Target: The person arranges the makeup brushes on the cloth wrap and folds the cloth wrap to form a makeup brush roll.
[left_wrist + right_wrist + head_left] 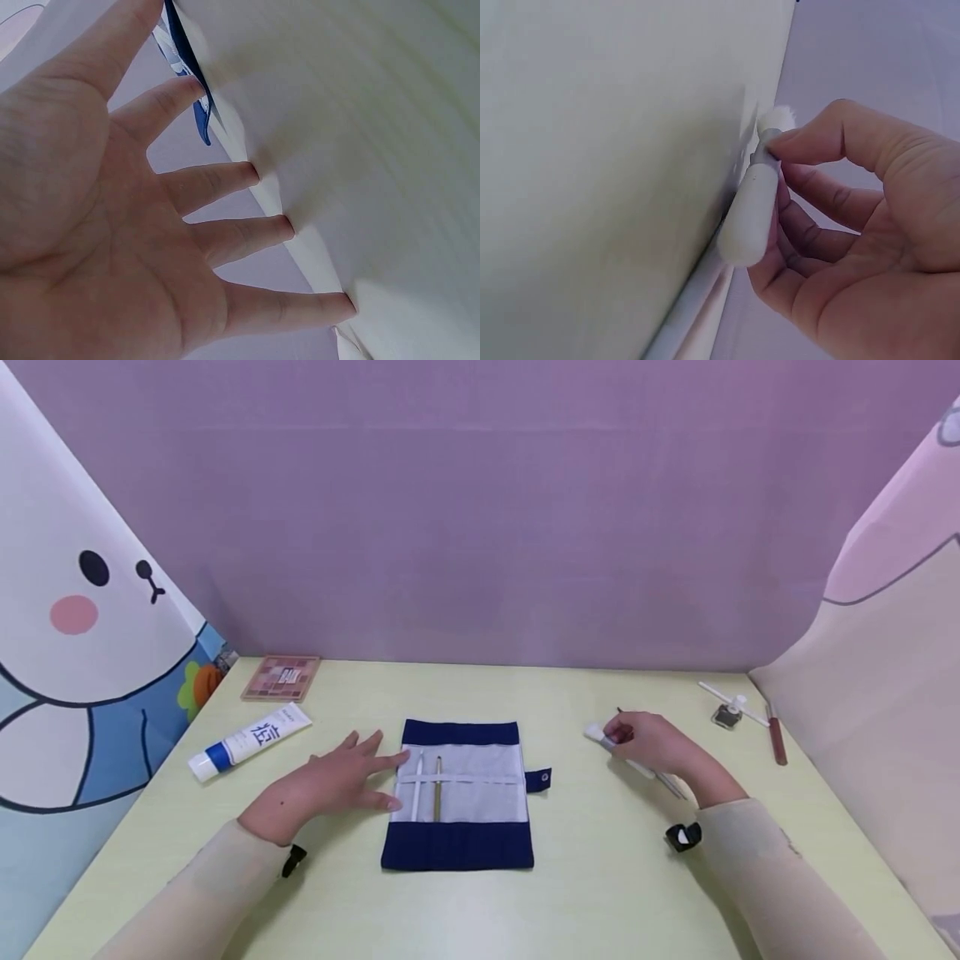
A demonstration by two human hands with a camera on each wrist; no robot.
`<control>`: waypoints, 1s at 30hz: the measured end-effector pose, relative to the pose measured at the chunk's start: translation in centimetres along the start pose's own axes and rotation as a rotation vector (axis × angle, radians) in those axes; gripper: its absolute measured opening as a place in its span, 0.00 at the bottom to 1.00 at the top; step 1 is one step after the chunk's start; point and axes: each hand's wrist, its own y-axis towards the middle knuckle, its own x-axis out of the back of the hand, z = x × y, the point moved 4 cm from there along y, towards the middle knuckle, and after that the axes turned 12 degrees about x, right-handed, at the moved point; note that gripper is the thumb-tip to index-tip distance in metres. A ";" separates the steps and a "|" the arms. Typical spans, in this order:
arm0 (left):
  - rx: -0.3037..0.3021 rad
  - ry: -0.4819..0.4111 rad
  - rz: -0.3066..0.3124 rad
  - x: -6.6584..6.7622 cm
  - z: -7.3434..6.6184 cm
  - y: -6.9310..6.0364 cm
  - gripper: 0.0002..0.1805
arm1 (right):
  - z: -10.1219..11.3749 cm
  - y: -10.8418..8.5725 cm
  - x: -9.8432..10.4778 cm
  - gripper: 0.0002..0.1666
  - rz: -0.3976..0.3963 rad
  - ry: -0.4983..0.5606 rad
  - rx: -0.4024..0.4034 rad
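Note:
A navy and grey fabric pouch (pixel 457 846) lies unfolded on the table, with a white stick (pixel 418 789) and a gold-coloured stick (pixel 438 802) under its elastic band. The left hand (pixel 330 785) (pixel 112 225) has its fingers spread, thumb and index finger touching the pouch's left edge. To the right of the pouch, the right hand (pixel 648 742) (pixel 870 225) pinches a short white-handled brush (pixel 751 214) by its grey collar between thumb and fingers; its white bristles (pixel 593 732) point left. Close under that brush is a slim grey rod (pixel 686 307), partly hidden.
At the left are a white and blue tube (pixel 251 742) and a pink palette (pixel 281 678). Far right are a small dark bottle (pixel 727 717), a white stick (pixel 714 692) and a reddish-brown tool (pixel 777 742). The pouch's snap strap (pixel 537 781) sticks out rightward. Cloth walls border the table (pixel 585 893).

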 end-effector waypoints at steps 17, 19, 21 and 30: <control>0.004 0.013 -0.001 0.0 0.0 0.0 0.48 | 1.5 0.2 0.9 0.27 -0.034 0.221 0.025; 0.005 0.010 0.000 0.0 0.0 0.0 0.48 | 1.7 0.4 0.7 0.27 -0.040 0.242 0.027; 0.005 0.009 0.000 0.1 0.0 -0.1 0.48 | 2.0 0.6 0.6 0.27 -0.042 0.260 0.031; 0.002 0.003 -0.002 0.1 -0.1 -0.1 0.48 | 3.6 1.8 -0.4 0.27 -0.049 0.344 0.041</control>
